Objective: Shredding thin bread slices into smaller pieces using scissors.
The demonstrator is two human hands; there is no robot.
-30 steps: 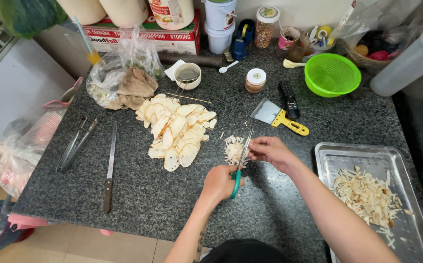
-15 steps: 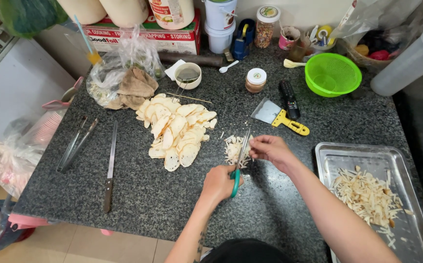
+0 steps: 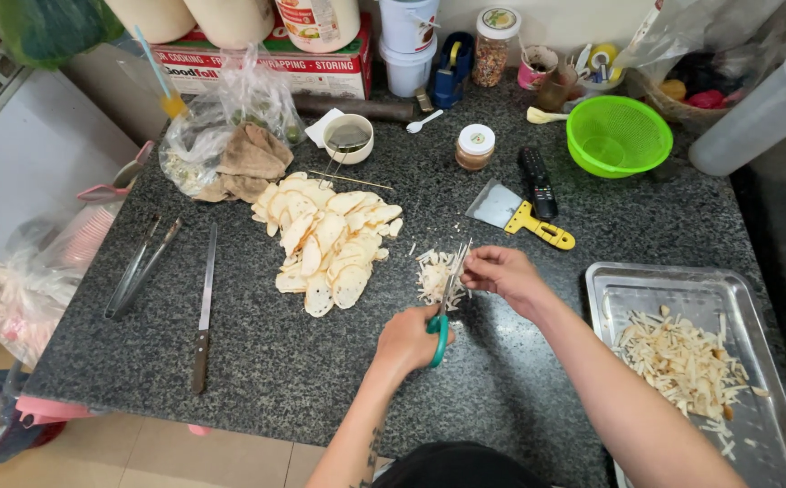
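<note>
Nearest the camera, over the speckled dark table (image 3: pixel 302 361), the left hand (image 3: pixel 408 339) has its grip closed through the green handles of a pair of scissors (image 3: pixel 444 303), wrist bent slightly upward and forearm rising from the lower edge of the view, blades pointing away from the body. Just beyond, the right hand (image 3: pixel 499 274) reaches in from the right with the forearm running diagonally; its fingertips are pinched shut on a thin pale slice held at the blades, though the slice itself is mostly hidden by the fingers and the steel. Below the blades lies a small heap of cut strips (image 3: pixel 433 274) on the table. To cut well, I judge that the pinching fingers should stay behind the blade line, feeding the slice in small advances so the strips come out even, and the scissors should hang right over the heap so pieces fall together. To the right a metal tray (image 3: pixel 623 294) holds a spread of similar strips. Left of the heap, near but apart, lies a pile of whole pale slices (image 3: pixel 329 239). Farther left rest a long knife (image 3: pixel 204 307) and tongs (image 3: pixel 142 265). Beyond the hands lie a yellow-handled scraper (image 3: pixel 519 215), a black remote (image 3: pixel 537 181) and a green colander (image 3: pixel 619 136).
</note>
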